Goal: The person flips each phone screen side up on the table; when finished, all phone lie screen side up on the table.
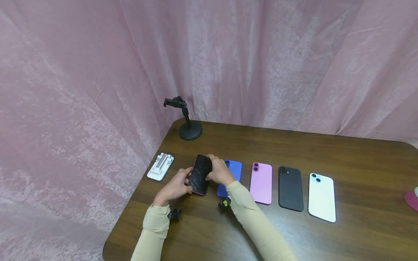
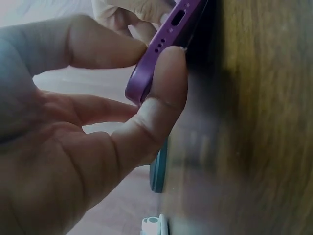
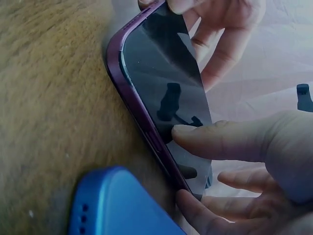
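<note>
A dark purple phone (image 1: 200,174) with a black screen is tilted up off the brown table (image 1: 294,145), held between both hands. My left hand (image 1: 183,181) pinches its bottom edge (image 2: 161,49) between thumb (image 2: 164,88) and a finger, beside the charging port. My right hand (image 1: 216,170) holds its far end, with a finger laid across the screen (image 3: 161,88) and the thumb under the edge. A blue phone (image 1: 233,170) (image 3: 117,205) lies face down just right of it, partly hidden by my right hand.
A pink phone (image 1: 261,183), a black phone (image 1: 290,188) and a white phone (image 1: 321,197) lie face down in a row to the right. A white folding stand (image 1: 160,166) sits left, a black phone holder (image 1: 186,123) at the back corner. Pink curtains surround the table.
</note>
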The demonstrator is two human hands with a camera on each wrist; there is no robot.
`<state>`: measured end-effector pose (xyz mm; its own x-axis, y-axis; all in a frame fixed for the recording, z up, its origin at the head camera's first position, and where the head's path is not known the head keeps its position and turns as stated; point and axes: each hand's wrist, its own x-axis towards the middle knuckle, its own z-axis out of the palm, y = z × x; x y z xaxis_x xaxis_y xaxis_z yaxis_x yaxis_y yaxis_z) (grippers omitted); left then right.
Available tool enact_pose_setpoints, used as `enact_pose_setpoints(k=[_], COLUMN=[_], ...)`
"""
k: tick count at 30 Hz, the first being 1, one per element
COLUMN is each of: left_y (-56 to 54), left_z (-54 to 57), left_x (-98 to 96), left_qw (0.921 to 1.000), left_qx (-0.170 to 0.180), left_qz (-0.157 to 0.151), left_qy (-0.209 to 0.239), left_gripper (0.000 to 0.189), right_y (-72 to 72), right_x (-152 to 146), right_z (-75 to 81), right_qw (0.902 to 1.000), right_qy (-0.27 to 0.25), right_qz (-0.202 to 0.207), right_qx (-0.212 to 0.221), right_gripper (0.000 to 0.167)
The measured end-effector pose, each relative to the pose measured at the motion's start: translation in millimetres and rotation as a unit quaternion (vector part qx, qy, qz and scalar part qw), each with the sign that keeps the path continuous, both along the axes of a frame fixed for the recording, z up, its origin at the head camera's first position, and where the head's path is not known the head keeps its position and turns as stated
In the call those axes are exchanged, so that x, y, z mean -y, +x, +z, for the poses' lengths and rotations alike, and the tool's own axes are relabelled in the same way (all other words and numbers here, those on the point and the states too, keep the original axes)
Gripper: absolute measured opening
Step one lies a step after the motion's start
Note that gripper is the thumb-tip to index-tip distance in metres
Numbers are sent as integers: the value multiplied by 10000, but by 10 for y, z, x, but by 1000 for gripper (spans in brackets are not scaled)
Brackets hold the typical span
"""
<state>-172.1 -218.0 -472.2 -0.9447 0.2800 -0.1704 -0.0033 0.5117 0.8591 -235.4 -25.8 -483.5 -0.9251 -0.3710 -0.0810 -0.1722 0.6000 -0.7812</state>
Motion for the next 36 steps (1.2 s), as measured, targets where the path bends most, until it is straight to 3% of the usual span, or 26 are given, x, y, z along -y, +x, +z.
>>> enact_pose_setpoints(k=[4,13,23,36], left_y=[0,22,-35,-39], left_z=[-8,-71,-93,-106], left_x=[-23,-48,-59,-77], left_qw=[9995,9957,9919,9918], left_qx=[-53,-312,-530,-560], left_qz=[31,-120,-261,-141], left_qy=[-315,-867,-1121,-1136], left_gripper=[91,90,87,84], right_y=[-6,-15,-28,-25], right_x=[-16,-27,-53,-70], right_z=[7,-12,42,25], right_qw=[10000,9994,9982,9973], right_qy=[73,326,552,630], right_qz=[-22,-47,9,-12], right_qx=[24,-79,-254,-373], right_gripper=[87,80,81,81])
